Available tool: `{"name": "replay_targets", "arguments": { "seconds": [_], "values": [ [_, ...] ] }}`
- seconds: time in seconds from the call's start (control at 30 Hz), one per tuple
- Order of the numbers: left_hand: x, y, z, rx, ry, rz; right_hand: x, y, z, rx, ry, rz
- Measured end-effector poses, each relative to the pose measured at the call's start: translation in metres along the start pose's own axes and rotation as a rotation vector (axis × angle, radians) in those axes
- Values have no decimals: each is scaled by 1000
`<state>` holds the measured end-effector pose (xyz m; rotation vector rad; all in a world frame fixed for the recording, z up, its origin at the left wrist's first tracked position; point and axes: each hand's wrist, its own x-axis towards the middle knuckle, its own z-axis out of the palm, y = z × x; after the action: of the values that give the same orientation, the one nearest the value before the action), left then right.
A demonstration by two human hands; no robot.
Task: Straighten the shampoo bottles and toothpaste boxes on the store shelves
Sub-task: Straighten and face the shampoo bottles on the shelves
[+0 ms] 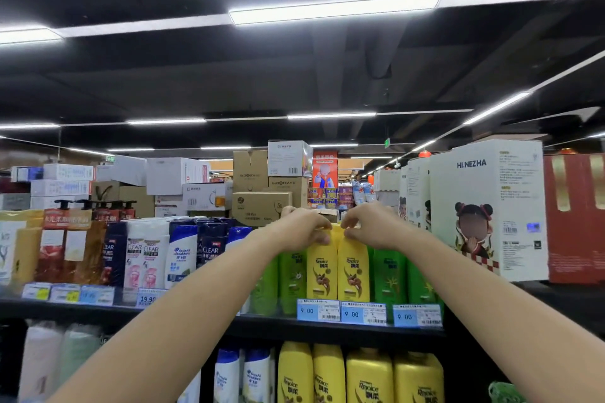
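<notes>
Two yellow Rejoice shampoo bottles stand side by side on the top shelf (262,325). My left hand (302,227) grips the cap of the left yellow bottle (321,271). The cap of the right yellow bottle (353,273) is gripped by my right hand (370,226). Both bottles look upright and touch each other. Green Rejoice bottles (389,275) flank them on both sides. Both caps are hidden under my fingers.
Left along the shelf stand Head & Shoulders (180,255), Clear (211,247) and pump bottles (78,239). White HI.NEZHA boxes (484,206) stand to the right. Cardboard cartons (260,206) are stacked behind. More yellow bottles (366,376) fill the shelf below. Price tags (352,312) line the edge.
</notes>
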<state>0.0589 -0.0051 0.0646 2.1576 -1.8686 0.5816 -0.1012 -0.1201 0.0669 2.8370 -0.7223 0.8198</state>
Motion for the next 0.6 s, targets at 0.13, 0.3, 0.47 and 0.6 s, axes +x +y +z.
{"name": "replay_targets", "arguments": {
  "seconds": [0.13, 0.3, 0.47, 0.6],
  "values": [
    [-7, -8, 0, 25, 44, 18, 4, -2, 3, -7, 2, -12],
    [-16, -25, -9, 153, -29, -152, 10, -11, 8, 26, 51, -37],
    [-23, -35, -10, -2, -61, -201, 21, -26, 13, 23, -41, -25],
    [-21, -44, -12, -126, -79, -218, 29, -29, 17, 12, -91, -5]
  ]
}}
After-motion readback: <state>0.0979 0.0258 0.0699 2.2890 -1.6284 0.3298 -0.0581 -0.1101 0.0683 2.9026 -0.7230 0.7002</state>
